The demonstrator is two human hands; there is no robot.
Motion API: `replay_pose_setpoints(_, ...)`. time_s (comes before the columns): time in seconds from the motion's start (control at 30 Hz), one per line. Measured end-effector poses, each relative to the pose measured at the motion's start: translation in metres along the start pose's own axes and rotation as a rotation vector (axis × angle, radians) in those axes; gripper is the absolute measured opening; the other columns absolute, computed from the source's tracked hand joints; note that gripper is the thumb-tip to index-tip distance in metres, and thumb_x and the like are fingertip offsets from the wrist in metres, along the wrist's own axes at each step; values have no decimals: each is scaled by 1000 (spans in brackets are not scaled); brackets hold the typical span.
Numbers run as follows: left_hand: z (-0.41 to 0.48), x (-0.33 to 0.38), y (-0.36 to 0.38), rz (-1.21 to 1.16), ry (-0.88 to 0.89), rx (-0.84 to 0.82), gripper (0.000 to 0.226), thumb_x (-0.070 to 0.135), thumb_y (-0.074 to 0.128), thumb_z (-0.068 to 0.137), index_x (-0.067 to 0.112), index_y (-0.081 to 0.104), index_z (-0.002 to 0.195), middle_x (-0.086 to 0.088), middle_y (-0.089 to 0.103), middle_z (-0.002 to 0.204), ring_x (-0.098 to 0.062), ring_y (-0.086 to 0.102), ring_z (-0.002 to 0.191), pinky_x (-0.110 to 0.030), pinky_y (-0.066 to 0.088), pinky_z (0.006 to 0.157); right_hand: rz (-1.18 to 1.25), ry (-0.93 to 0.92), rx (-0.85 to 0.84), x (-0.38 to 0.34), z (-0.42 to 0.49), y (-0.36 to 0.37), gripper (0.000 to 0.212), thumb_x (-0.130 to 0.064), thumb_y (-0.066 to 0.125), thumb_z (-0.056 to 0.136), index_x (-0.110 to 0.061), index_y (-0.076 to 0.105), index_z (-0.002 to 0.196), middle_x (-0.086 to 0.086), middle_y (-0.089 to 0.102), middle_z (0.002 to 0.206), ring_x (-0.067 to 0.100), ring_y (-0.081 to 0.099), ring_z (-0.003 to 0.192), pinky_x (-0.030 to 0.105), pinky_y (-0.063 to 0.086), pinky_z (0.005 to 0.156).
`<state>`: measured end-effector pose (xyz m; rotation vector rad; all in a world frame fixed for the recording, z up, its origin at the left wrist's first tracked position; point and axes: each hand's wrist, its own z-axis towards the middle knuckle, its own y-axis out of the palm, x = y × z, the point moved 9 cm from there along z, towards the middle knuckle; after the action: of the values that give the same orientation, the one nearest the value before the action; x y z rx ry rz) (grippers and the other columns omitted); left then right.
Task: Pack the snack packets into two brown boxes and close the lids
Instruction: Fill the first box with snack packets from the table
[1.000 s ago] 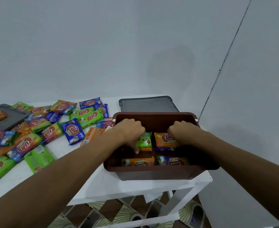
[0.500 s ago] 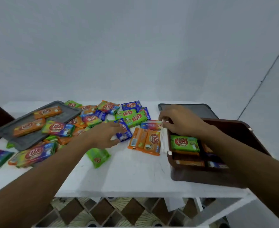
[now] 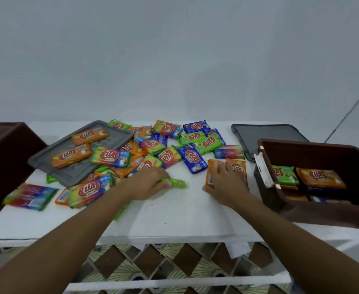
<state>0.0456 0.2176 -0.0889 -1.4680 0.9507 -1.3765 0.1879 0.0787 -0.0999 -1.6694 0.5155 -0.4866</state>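
Several bright snack packets lie scattered over the white table [image 3: 174, 217]. My left hand [image 3: 146, 183] grips a green packet [image 3: 177, 183] near the table's middle. My right hand [image 3: 225, 183] lies on a pair of orange packets [image 3: 239, 168], its thumb curled round their near edge. At the right stands an open brown box [image 3: 314, 211] with green, orange and blue packets inside. A second brown box [image 3: 2, 158] shows at the left edge, its inside hidden.
A grey lid [image 3: 72, 177] at the left carries two orange packets. Another dark grey lid [image 3: 267, 136] lies behind the right box. A pale wall rises right behind the table. Patterned floor shows below the table's front edge.
Both hands left the right box a second ago. The left hand moved onto the green packet and gripped it; the right hand dropped onto the orange packets. The view swung left.
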Motion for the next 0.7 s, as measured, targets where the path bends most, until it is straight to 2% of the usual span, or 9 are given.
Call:
replay_pose_setpoints(0.03, 1, -1, -5, -46, -25, 55, 55, 60, 27, 95, 16, 61, 97, 0, 61, 89, -15, 55, 79, -35, 45, 68, -12, -16, 30, -5, -5, -3, 76, -57, 49, 91, -16, 23, 149, 12, 33, 151, 31, 32, 137, 46, 35, 107)
replay_pose_setpoints(0.1, 4, -5, -12, -93, -80, 134, 36, 46, 33, 100, 19, 52, 85, 5, 52, 73, -11, 49, 64, -28, 34, 55, -20, -58, 54, -16, -13, -9, 62, -46, 50, 95, -16, 30, 145, 10, 41, 146, 28, 42, 131, 43, 42, 99)
replay_pose_setpoints(0.17, 5, -13, -15, -149, -143, 162, 29, 34, 39, 103, 19, 48, 81, 6, 48, 69, -7, 44, 61, -25, 29, 52, 62, -81, 65, -22, -15, -14, 56, -31, 48, 96, -17, 27, 146, 9, 46, 142, 27, 52, 121, 42, 48, 90)
replay_pose_setpoints(0.23, 7, -20, -16, -243, -172, 143, 30, 29, 40, 103, 17, 46, 77, 3, 46, 68, -10, 42, 60, -26, 30, 52, 242, -16, 102, -14, -16, -24, 59, -22, 49, 94, -18, 24, 146, 9, 52, 135, 26, 58, 109, 42, 51, 84)
replay_pose_setpoints(0.33, 9, -31, -13, -363, -241, 65, 31, 27, 39, 104, 13, 43, 76, -1, 42, 69, -14, 40, 62, -29, 33, 56, 372, 104, 280, 10, -13, -44, 48, -18, 51, 93, -18, 35, 138, 10, 54, 123, 30, 59, 97, 41, 52, 76)
replay_pose_setpoints(0.43, 9, -35, -11, -471, -321, 39, 30, 26, 38, 104, 12, 45, 79, -1, 41, 69, -14, 39, 62, -31, 36, 60, 598, 300, 166, 33, -8, -25, 51, -20, 54, 95, -18, 35, 142, 10, 54, 127, 27, 58, 104, 37, 53, 79)
replay_pose_setpoints(0.53, 9, -33, -9, -542, -384, 22, 30, 28, 39, 104, 4, 56, 101, -1, 49, 72, -12, 44, 61, -27, 38, 57, 684, 343, 57, 35, -4, -7, 51, -25, 57, 96, -17, 38, 142, 6, 52, 133, 22, 57, 112, 38, 54, 90)
replay_pose_setpoints(0.63, 10, -27, -14, -550, -381, 2, 26, 33, 45, 102, 13, 58, 112, 4, 62, 96, -10, 59, 83, -21, 46, 68, 565, 271, 16, 28, 1, -19, 34, -25, 60, 93, -14, 53, 125, 6, 62, 118, 16, 63, 94, 31, 56, 80)
replay_pose_setpoints(0.7, 14, -23, -18, -559, -366, 2, 23, 34, 48, 101, 18, 57, 115, 3, 64, 109, -11, 62, 94, -21, 49, 74, 448, 194, -4, 22, 1, -40, 32, -25, 61, 91, -15, 56, 121, 5, 63, 113, 16, 64, 89, 28, 56, 72)
